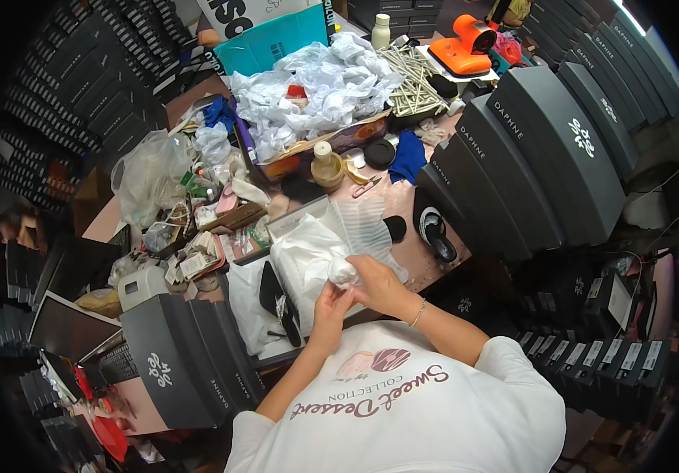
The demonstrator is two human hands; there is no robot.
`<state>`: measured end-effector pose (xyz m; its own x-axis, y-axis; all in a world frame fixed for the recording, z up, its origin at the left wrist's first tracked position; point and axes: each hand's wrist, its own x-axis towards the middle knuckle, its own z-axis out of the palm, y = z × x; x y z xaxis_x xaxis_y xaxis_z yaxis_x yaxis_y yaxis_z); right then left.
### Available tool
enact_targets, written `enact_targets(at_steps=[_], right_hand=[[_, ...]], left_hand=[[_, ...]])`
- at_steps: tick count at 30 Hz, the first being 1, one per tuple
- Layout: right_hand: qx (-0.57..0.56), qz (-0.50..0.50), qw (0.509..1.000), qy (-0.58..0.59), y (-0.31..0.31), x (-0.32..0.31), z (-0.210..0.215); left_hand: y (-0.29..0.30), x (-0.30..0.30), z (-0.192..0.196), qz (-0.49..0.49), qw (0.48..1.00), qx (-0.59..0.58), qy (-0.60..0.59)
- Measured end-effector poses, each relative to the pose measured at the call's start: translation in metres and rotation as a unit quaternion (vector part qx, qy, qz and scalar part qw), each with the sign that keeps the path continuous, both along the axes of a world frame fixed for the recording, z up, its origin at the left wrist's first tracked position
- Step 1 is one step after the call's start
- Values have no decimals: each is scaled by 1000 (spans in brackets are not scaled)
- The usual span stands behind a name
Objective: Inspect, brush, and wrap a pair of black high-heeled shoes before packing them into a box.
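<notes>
A bunched wad of white tissue paper [343,273] is between my two hands. My right hand [381,285] closes round it from the right, and my left hand [332,314] pinches it from below. Under them, more white tissue [306,246] spreads over an open shoebox [298,211]. To the left, a black shoe with a sparkling strap [279,306] lies on white paper [246,303]. A similar black shoe [435,234] rests at the table's right side. Between that shoe and the tissue is a sheet of clear ribbed wrap [365,229].
Dark grey shoeboxes stand at right [540,158] and near left [178,359]. Beyond my hands, a carton [371,130] overflows with crumpled paper; a capped bottle [326,167] stands before it. An orange device [463,47] sits at the back right. Clutter and a plastic bag [150,177] fill the left.
</notes>
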<state>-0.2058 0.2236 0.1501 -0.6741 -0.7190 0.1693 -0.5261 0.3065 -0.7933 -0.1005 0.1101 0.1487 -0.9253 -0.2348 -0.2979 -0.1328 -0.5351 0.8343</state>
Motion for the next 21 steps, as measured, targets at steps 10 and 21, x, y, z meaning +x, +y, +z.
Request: enact_targets(at_steps=[10,21], right_hand=[[-21,-136,984,110,-8,-217,10],[379,-50,875,297,-123,-421,-60]], left_hand=[[-35,-19,-16,68,990,-88,-88],[-36,-11,-37,205,952,-78,-212]])
